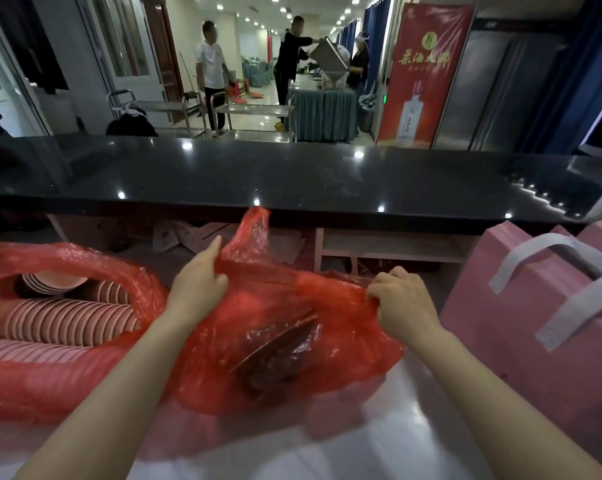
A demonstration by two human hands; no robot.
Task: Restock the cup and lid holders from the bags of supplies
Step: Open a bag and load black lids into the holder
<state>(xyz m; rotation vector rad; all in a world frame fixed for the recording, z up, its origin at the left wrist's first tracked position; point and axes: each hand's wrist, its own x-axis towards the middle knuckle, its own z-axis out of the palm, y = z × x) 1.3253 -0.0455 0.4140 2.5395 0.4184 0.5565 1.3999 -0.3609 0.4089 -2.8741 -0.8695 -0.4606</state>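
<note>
left hand [197, 284]: gripped the upper edge of the red bag [282, 341], fingers curled into the plastic just below its raised handle loop.
right hand [401, 299]: clenched on the bag's right edge, knuckles up, plastic bunched under the fingers.
red bag: lay on the white counter [414, 427] between both hands, plastic stretched between them; dark contents showed through, too blurred to identify.
cups [60, 317]: pink stacks lay on their sides in a second red bag [67, 386], left of the held one, touching it.
pink box [535, 323]: stood at right with grey handles, near the right hand.
black ledge [292, 181]: ran across behind the bags.
</note>
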